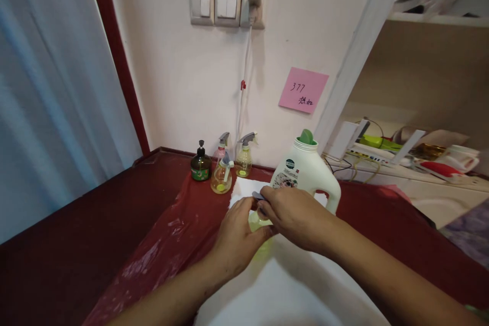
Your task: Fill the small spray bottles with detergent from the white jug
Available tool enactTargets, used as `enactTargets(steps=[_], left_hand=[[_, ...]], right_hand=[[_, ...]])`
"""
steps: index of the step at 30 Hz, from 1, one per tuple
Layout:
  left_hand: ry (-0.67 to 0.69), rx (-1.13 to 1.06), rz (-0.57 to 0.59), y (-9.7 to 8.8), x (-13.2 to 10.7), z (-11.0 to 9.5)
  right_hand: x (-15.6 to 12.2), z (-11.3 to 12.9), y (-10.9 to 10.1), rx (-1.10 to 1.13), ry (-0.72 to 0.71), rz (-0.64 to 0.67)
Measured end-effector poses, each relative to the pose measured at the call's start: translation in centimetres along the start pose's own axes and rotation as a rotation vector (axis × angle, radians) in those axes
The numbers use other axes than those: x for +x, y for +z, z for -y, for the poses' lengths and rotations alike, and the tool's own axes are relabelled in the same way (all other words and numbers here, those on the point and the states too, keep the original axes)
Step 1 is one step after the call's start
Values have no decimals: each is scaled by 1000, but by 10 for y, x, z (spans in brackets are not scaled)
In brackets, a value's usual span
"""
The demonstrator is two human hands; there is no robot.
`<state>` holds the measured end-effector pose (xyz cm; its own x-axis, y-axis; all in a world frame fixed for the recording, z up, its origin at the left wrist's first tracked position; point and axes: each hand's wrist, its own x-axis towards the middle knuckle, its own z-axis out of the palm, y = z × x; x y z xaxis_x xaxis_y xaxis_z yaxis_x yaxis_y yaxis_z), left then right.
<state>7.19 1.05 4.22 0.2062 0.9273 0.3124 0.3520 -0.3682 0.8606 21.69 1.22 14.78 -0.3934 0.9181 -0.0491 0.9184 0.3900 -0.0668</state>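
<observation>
My left hand (235, 239) is wrapped round a small translucent yellow spray bottle (254, 221), much of it hidden by the fingers. At its top, my right hand (292, 214) closes on the grey spray head (258, 195). Just behind my hands stands a pale green detergent jug (301, 163) with a green spout in its uncapped mouth. A white sheet (282, 290) lies beneath. Left of the jug are a yellowish spray bottle (221, 179), another yellowish one (243, 163) and a pink one (219, 154), partly hidden.
A dark pump bottle (200, 167) stands beside the spray bottles on the red table covering (191, 214). Behind them, a white cord (240, 107) hangs down the wall from a plug. A shelf with a white router (370, 152) is at the right, a blue curtain (57, 86) at the left.
</observation>
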Motion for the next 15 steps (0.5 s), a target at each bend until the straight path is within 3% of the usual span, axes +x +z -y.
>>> enactTargets(steps=[8, 15], left_hand=[[-83, -78, -174, 16, 4, 6], [44, 0, -101, 11, 6, 15]], right_hand=[[1, 0, -1, -13, -19, 28], [-2, 1, 5, -43, -61, 12]])
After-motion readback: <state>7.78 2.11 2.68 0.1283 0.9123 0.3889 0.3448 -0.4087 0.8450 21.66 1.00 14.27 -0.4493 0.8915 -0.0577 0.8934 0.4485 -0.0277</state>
